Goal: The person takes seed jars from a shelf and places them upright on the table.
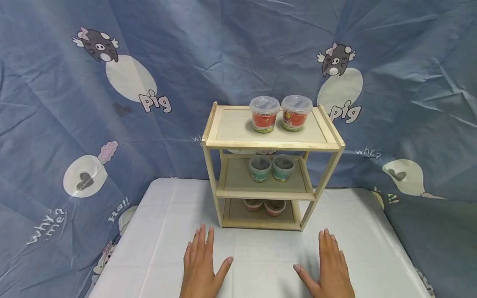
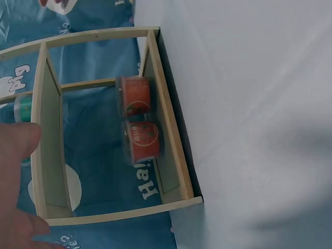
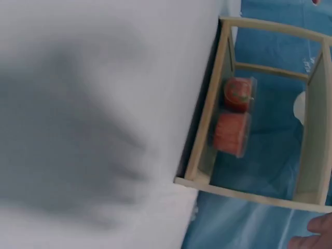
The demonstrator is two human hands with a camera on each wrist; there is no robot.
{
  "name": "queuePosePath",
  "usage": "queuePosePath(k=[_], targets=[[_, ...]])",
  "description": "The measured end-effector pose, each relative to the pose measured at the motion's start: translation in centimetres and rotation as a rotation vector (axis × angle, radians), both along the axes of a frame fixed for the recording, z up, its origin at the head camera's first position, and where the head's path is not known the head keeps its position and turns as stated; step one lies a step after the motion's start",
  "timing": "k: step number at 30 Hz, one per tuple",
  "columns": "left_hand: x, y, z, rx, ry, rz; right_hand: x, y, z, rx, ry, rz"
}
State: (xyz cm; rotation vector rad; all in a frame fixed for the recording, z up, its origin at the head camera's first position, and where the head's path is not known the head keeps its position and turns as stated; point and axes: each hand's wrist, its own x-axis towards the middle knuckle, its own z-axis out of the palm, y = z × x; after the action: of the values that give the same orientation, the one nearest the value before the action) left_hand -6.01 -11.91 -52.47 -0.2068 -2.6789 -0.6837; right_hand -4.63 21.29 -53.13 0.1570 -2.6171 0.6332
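Both hands are apart from the shelf and hold nothing. My left hand [image 1: 200, 267] is over the white table at the lower middle, fingers straight and thumb spread inward. To its right, my right hand [image 1: 329, 267] mirrors it with extended fingers. Beyond them stands a three-tier wooden shelf [image 1: 273, 145]. On its top board are two clear-lidded tubs with red labels, a left tub [image 1: 264, 120] and a right tub [image 1: 294, 121]. Two green-labelled tubs [image 1: 259, 170] sit side by side on the middle tier. Down on the bottom tier are two red-labelled tubs [image 3: 231, 134], partly hidden in the head view.
A white cloth [image 1: 167, 231] covers the table under the shelf and hands. Blue fabric [image 1: 179, 49] with pig prints hangs behind and along both sides. The shelf's raised side rails [image 1: 331, 126] edge its top board.
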Motion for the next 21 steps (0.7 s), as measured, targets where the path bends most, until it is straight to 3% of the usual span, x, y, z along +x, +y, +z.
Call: queuePosePath(k=[7, 10, 14, 21], targets=[[-0.5, 0.2, 0.5, 0.082, 0.001, 0.02, -0.9, 1.2, 1.4, -0.055, 0.132, -0.012], [-0.7, 0.2, 0.7, 0.117, -0.023, 0.029, -1.0, 1.5, 2.4, -0.085, 0.121, -0.048], [-1.2, 0.0, 0.9, 0.181, -0.118, 0.046, -1.0, 1.6, 3.9, -0.148, 0.076, -0.117], [-1.5, -0.3, 0.4, 0.283, -0.217, 0.102, -1.1, 1.4, 6.4, -0.213, 0.073, -0.173]])
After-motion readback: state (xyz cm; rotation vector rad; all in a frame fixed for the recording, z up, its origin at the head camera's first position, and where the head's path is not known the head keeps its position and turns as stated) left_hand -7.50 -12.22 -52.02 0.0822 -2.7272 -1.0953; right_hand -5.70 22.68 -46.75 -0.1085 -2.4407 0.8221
